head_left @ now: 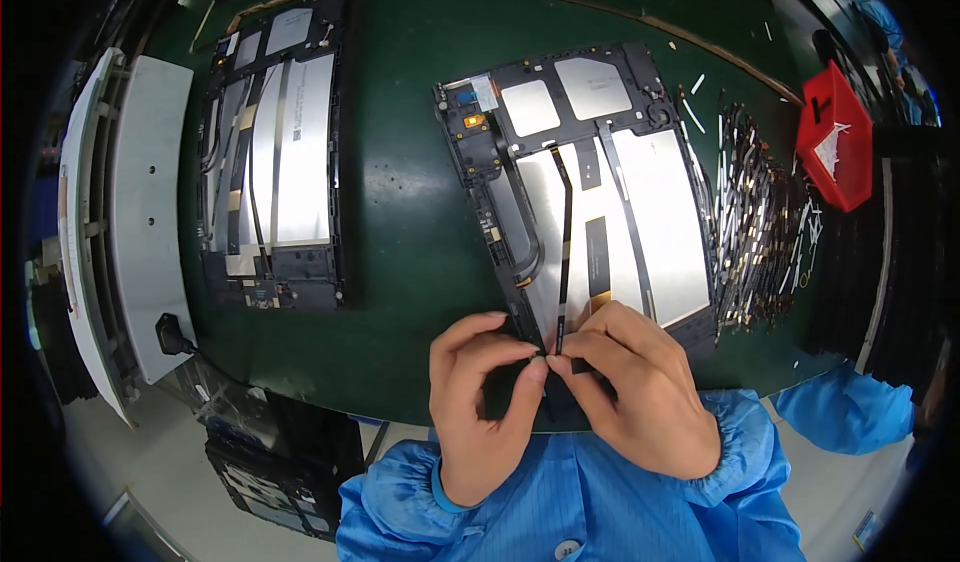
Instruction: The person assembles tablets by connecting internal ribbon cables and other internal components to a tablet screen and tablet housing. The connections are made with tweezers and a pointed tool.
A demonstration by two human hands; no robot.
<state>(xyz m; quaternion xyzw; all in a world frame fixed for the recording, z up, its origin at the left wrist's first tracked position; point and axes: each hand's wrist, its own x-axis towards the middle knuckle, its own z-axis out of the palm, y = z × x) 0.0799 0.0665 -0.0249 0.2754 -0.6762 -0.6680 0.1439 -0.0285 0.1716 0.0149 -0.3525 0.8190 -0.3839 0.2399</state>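
An opened tablet-like device (655,187) with silver panels and a black frame lies slightly tilted in front of me. A narrow black flex cable (567,222) runs down over its silver area to the near end. There my right hand (640,387) pinches the cable's lower end between thumb and index finger. My left hand (485,397) is closed beside it, thumb and index tip meeting at the device's near left edge; what lies between them is too small to make out. The two hands' fingertips almost touch.
A second opened device (300,152) lies on the green table (400,212) at the left, next to a white stand (155,212). Right of my device are a heap of thin cable strips (750,232) and a red bin (835,137) with white scraps. A black plug (175,337) hangs at left.
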